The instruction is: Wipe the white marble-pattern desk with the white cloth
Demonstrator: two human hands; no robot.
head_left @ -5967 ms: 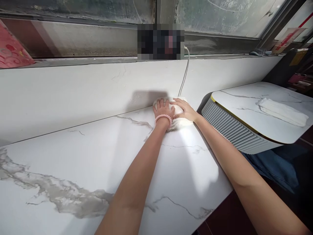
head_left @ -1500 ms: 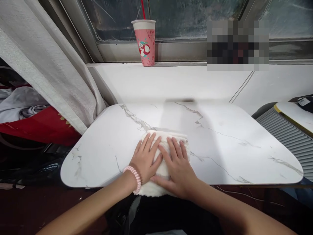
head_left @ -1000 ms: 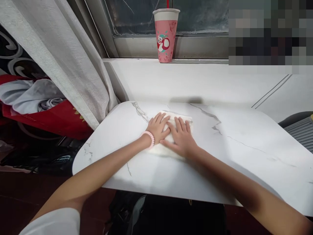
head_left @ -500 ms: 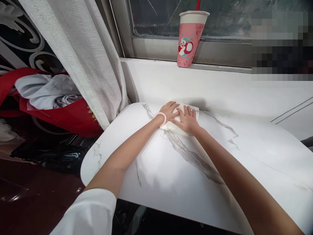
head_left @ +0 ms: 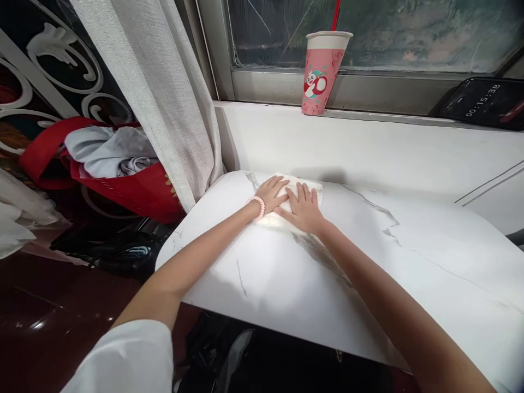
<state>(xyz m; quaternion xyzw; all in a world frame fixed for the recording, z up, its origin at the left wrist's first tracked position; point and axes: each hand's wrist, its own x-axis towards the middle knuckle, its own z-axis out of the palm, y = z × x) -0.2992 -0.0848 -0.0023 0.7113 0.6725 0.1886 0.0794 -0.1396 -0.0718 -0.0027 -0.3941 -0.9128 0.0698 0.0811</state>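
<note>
Both my hands lie flat on a cream-white cloth [head_left: 317, 192] spread on the white marble-patterned table [head_left: 393, 273], close to its far edge. My left hand [head_left: 272, 195] rests on the cloth's left part, fingers stretched out, with a pink coiled band [head_left: 261, 208] round the wrist. Just to its right is my right hand [head_left: 303, 208], fingers spread, its thumb reaching toward the left hand. The hands cover much of the cloth. Neither hand grips it; the palms press down from above.
On the window ledge stands a pink paper cup [head_left: 321, 73] with a red straw. Farther right a phone [head_left: 487, 102] showing a timer leans there. A pale curtain [head_left: 164, 98] hangs at the left, beside a red bag [head_left: 126, 191] stuffed with light fabric.
My two hands have slid a little to the left on the table together with the cloth, both still flat. The view has shifted slightly, and the phone now shows.
</note>
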